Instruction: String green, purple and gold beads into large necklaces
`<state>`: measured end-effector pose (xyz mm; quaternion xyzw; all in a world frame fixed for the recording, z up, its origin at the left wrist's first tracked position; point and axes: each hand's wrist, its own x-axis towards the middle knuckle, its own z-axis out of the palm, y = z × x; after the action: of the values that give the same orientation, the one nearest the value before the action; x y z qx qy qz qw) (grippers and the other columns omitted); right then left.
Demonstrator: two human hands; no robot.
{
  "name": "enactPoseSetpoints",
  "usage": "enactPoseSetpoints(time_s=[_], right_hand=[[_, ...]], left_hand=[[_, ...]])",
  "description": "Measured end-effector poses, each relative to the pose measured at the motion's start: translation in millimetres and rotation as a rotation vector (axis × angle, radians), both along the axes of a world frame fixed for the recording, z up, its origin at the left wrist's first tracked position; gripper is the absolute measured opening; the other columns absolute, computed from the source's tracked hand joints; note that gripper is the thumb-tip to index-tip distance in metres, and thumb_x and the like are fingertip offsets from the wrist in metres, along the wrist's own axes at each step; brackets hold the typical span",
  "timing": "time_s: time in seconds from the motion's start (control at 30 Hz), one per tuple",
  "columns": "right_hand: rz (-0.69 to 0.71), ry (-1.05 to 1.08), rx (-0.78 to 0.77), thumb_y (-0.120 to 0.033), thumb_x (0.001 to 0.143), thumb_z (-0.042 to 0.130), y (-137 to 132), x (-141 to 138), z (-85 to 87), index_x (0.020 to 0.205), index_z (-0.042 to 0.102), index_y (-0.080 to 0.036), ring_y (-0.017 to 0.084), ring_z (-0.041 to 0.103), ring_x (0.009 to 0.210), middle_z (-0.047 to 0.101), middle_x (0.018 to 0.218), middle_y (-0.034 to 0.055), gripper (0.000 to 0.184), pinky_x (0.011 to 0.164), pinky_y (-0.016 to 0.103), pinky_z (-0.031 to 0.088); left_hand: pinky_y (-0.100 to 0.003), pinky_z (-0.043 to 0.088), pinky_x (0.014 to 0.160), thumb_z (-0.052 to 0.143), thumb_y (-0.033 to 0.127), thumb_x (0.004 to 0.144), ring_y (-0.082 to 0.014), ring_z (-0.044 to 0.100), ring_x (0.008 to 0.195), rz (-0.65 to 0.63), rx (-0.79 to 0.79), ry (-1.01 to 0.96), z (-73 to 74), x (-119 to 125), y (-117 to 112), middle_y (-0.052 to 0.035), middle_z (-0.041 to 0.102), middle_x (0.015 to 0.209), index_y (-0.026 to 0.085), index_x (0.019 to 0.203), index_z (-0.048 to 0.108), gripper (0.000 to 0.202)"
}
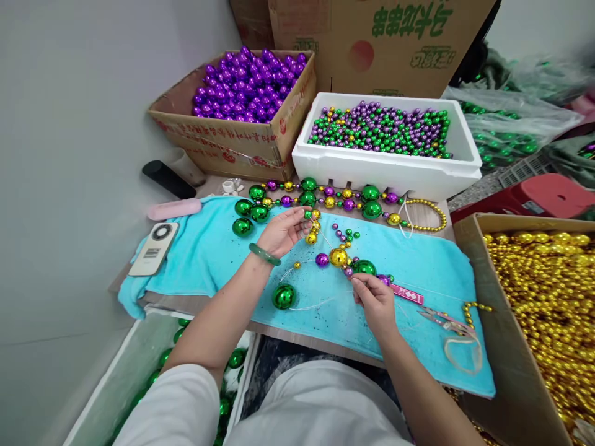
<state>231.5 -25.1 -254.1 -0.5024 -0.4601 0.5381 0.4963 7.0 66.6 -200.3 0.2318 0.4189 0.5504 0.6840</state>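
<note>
My left hand [284, 230], with a green bangle on the wrist, pinches a strand of small gold and green beads [312, 224] over the turquoise towel [209, 254]. My right hand [375, 300] pinches the thin cord just below a large gold bead [338, 257], a purple bead [321, 259] and a green ball [364, 267] strung in a row. A loose green ball [283, 296] lies near my left forearm. Small purple and green beads [344, 233] lie scattered between my hands.
A finished bead garland [334, 197] lies along the towel's far edge. Behind stand a cardboard box of purple balls [251, 87] and a white foam box of mixed beads [385, 127]. A box of gold beads [548, 291] is at right. Scissors [441, 317], a remote [154, 248] and a pink case [174, 209] lie nearby.
</note>
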Motion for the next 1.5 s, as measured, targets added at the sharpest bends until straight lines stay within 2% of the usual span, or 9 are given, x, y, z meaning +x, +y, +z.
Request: enactPoseSetpoints(time_s=[0.33, 0.53, 0.63, 0.77, 0.97, 1.07, 1.17, 1.23, 1.5], right_hand=[[0.012, -0.008, -0.024, -0.037, 0.072, 0.067, 0.8, -1.1, -0.7, 0.075, 0.068, -0.017, 0.009, 0.042, 0.041, 0.047, 0.047, -0.0048, 0.02, 0.04, 0.022, 0.032], [0.01, -0.011, -0.008, -0.037, 0.074, 0.067, 1.7, 0.0, -1.2, 0.075, 0.068, -0.018, 0.009, 0.041, 0.041, 0.047, 0.047, -0.0049, 0.02, 0.039, 0.022, 0.031], [0.014, -0.013, -0.024, -0.039, 0.074, 0.067, 2.5, 0.6, -1.7, 0.075, 0.067, -0.018, 0.009, 0.042, 0.042, 0.047, 0.048, -0.0047, 0.021, 0.04, 0.023, 0.032], [0.022, 0.025, -0.071, -0.04, 0.073, 0.069, 4.4, -2.9, 0.4, 0.078, 0.064, -0.018, 0.009, 0.043, 0.043, 0.047, 0.049, -0.0054, 0.023, 0.04, 0.022, 0.032], [0.136, 0.103, -0.125, -0.042, 0.073, 0.07, 6.3, -5.6, 5.8, 0.093, 0.057, -0.02, 0.01, 0.047, 0.045, 0.053, 0.053, -0.0058, 0.033, 0.038, 0.02, 0.032], [0.256, -0.002, -0.118, -0.046, 0.073, 0.071, 7.1, 2.8, 6.8, 0.097, 0.061, -0.019, 0.011, 0.05, 0.05, 0.064, 0.068, 0.0, 0.038, 0.042, 0.023, 0.039], [0.219, -0.154, -0.044, -0.044, 0.074, 0.071, 9.1, 11.4, 10.9, 0.101, 0.067, -0.019, 0.009, 0.047, 0.054, 0.07, 0.093, 0.0058, 0.038, 0.048, 0.025, 0.043], [0.192, -0.147, -0.013, -0.041, 0.075, 0.071, 10.7, 12.6, 15.6, 0.102, 0.068, -0.02, 0.008, 0.046, 0.054, 0.071, 0.099, 0.0065, 0.035, 0.049, 0.024, 0.042], [0.324, 0.007, -0.121, -0.045, 0.075, 0.068, 10.0, -3.1, 21.8, 0.077, 0.061, -0.018, 0.009, 0.051, 0.048, 0.064, 0.061, 0.0002, 0.028, 0.04, 0.02, 0.034]], left_hand=[[-0.02, 0.05, 0.06, 0.06, 0.016, 0.087, -0.0093, 0.062, 0.064, 0.082, -0.093, -0.165, 4.8, 5.8, -4.1, -0.0043, 0.069, 0.077, 0.013, 0.084, 0.063, 0.004], [-0.02, 0.05, 0.058, 0.057, 0.015, 0.088, -0.0092, 0.063, 0.063, 0.081, -0.114, -0.177, 5.7, 10.4, -5.4, -0.0049, 0.069, 0.077, 0.012, 0.081, 0.062, 0.009], [-0.02, 0.05, 0.059, 0.062, 0.013, 0.084, -0.009, 0.063, 0.064, 0.082, -0.074, -0.152, 5.3, 11.1, -7.0, -0.0034, 0.069, 0.077, 0.013, 0.085, 0.062, 0.001], [-0.02, 0.049, 0.061, 0.073, 0.009, 0.071, -0.009, 0.063, 0.068, 0.025, -0.008, -0.057, 2.6, 16.7, -14.5, -0.001, 0.068, 0.077, 0.014, 0.091, 0.066, 0.022], [-0.022, 0.048, 0.063, 0.08, 0.029, 0.067, -0.0096, 0.06, 0.07, -0.118, 0.094, 0.152, -0.9, 33.9, -32.7, -0.0041, 0.071, 0.082, 0.014, 0.074, 0.069, 0.02], [-0.022, 0.045, 0.061, 0.078, 0.032, 0.069, -0.0102, 0.059, 0.069, -0.145, 0.191, 0.323, 4.8, 38.5, -39.4, -0.0034, 0.071, 0.078, 0.016, 0.073, 0.07, 0.019], [-0.023, 0.044, 0.058, 0.075, 0.03, 0.072, -0.0099, 0.056, 0.062, -0.204, 0.276, 0.462, 12.8, 42.2, -43.9, -0.0018, 0.069, 0.071, 0.016, 0.071, 0.069, 0.015], [-0.024, 0.043, 0.056, 0.075, 0.028, 0.073, -0.0101, 0.055, 0.059, -0.235, 0.313, 0.497, 17.4, 46.6, -46.6, -0.0014, 0.067, 0.067, 0.016, 0.071, 0.07, 0.013], [-0.024, 0.046, 0.058, 0.073, 0.018, 0.075, -0.0108, 0.058, 0.061, 0.002, 0.29, 0.354, 31.5, 59.4, -52.6, -0.0019, 0.067, 0.07, 0.016, 0.072, 0.069, 0.005]])
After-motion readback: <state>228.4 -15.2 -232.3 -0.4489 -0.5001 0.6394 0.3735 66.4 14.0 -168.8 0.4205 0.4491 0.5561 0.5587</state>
